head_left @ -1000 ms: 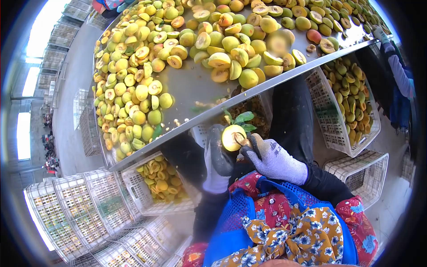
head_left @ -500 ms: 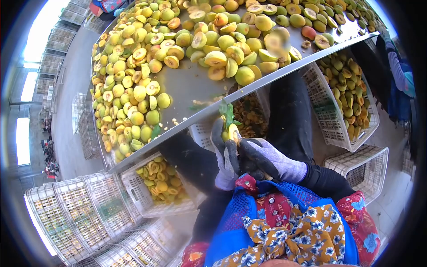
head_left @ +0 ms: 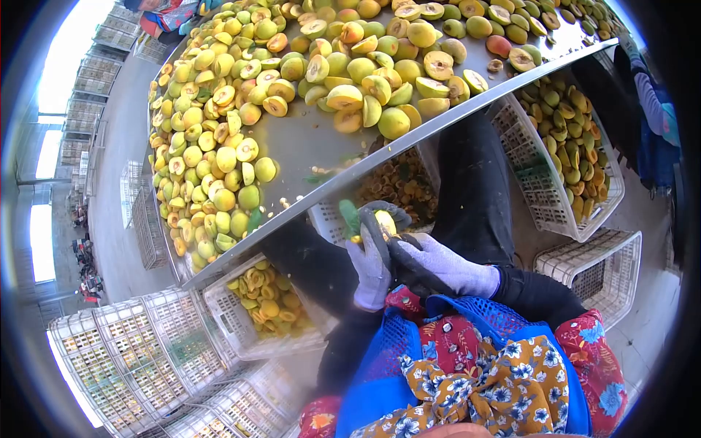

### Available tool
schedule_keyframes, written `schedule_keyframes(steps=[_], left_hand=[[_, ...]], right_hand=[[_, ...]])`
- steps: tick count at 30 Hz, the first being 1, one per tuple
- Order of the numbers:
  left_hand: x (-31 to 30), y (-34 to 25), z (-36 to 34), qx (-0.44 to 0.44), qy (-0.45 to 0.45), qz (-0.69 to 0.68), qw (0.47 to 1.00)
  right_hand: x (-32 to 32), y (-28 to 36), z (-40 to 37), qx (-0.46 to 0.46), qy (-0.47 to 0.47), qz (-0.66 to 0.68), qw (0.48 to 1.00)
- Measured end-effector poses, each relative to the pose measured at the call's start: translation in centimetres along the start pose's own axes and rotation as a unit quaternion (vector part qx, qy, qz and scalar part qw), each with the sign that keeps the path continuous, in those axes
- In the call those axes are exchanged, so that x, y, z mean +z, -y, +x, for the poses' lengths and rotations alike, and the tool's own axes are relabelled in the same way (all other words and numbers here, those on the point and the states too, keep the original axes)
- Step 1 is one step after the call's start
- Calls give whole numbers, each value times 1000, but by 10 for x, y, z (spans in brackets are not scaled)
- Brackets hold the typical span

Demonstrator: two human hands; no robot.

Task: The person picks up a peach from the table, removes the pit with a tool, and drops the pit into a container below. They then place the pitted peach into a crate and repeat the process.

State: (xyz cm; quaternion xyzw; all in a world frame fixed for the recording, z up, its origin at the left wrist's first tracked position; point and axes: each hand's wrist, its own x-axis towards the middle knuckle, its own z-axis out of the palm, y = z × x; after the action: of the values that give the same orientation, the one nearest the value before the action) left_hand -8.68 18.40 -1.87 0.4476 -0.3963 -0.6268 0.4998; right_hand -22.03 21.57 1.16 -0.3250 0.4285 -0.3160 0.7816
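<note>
My left hand (head_left: pixel 374 255), in a lilac glove with dark grey palm and fingers, is closed around a yellow-green stone fruit (head_left: pixel 385 222) whose pale flesh shows between the fingers. A green leaf (head_left: pixel 350 217) sticks out on the left side of that hand. Pressed close against the fruit from the right, my right hand (head_left: pixel 442 266), gloved the same way, has its fingers curled in. Whatever it grips is hidden by the fingers. Both hands are over my lap, just below the metal table's edge (head_left: pixel 409 144).
Many halved and whole stone fruits (head_left: pixel 219 157) cover the metal table. Crates of cut fruit stand at left (head_left: pixel 219 310) and right (head_left: pixel 511 131); another crate (head_left: pixel 610 281) lies lower right. A bin of scraps (head_left: pixel 401 182) sits under the table edge. Co-workers are at upper left and right.
My left fingers have curled further over the fruit, and the leaf has shifted from above the hand to its left. My right hand stays beside it.
</note>
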Motion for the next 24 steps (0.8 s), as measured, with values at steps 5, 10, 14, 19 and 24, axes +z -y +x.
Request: schedule_keyframes(steps=[5,10,14,19,24], left_hand=[[5,-2,0,10,66,-85,994],[7,2,0,-19,65,-51,996],[5,11,2,-52,37,-56,996],[19,-6,0,6,91,-66,994],[31,-5,5,-68,-3,-132,989]], right_hand=[[-25,-5,2,175,265,505,803],[-31,-10,4,233,338,620,669],[-32,-10,2,220,339,608,684],[-31,-12,-2,202,368,621,662],[-11,8,-15,102,90,331,934]])
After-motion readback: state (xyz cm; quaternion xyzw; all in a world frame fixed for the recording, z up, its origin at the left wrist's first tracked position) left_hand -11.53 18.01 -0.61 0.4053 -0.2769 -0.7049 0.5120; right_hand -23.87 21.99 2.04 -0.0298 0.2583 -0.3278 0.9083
